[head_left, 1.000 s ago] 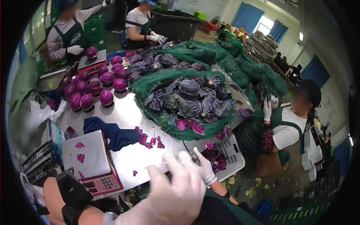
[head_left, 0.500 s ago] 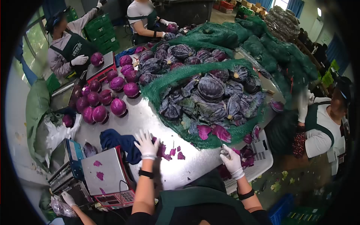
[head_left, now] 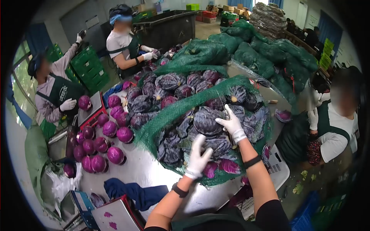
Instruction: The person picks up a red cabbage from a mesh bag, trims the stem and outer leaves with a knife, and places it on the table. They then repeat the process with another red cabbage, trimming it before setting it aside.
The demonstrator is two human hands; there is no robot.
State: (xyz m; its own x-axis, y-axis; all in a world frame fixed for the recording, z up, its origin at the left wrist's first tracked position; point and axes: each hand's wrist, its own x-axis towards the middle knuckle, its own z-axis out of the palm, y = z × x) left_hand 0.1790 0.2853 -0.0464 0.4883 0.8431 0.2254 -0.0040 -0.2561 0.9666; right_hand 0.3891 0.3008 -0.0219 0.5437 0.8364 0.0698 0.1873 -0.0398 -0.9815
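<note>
My gloved left hand (head_left: 197, 158) is open, fingers apart, over the front of the heap, beside a large dark red cabbage (head_left: 208, 121) with its outer leaves on. My gloved right hand (head_left: 232, 124) is at the right side of that cabbage. From its fingers a thin blade, which looks like a small knife (head_left: 220, 99), points up and away; its handle is hidden. Several unpeeled cabbages lie around them in an opened green net bag (head_left: 150, 129). Loose purple leaves (head_left: 230, 166) lie at the bag's front edge.
Peeled purple cabbages (head_left: 115, 154) stand on the metal table (head_left: 150, 169) at left. Near me are a navy cloth (head_left: 135, 193) and a scale (head_left: 115, 217). A white basket (head_left: 283, 169) is at right. Co-workers stand at left, back and right. Full net bags (head_left: 254, 57) are piled behind.
Both hands have moved forward from the table's near edge to the cabbage heap, the right one carrying the knife. The view has shifted, with table things lower in the picture.
</note>
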